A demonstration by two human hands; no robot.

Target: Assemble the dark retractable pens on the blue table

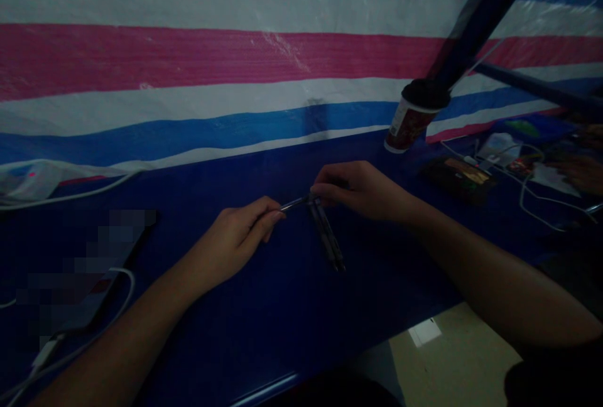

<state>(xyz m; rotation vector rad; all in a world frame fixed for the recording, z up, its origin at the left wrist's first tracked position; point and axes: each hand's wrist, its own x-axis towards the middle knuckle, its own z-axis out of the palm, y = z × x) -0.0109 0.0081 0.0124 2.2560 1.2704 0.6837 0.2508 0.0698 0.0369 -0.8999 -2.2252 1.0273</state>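
- Two bare hands meet above a deep-blue desk [264,338] in dim light, a slim pen [293,204] stretched between them.
- The left hand [240,234] has its grip closed, thumb and fingers pinching the near end of the pen.
- The right hand [353,187] curls in from the other side, fingertips drawn together at the far end; whether they clasp the pen or only touch it, I cannot tell.
- A pair of dark pens [325,231] appears to lie on the desk just below the right fingertips, tips toward the person.
- For good handling, a light, steady left pinch and small, straight right-hand finger movements along the shaft would suit best.
- The right fingertips need care: dipping lower could nudge the pair beneath.
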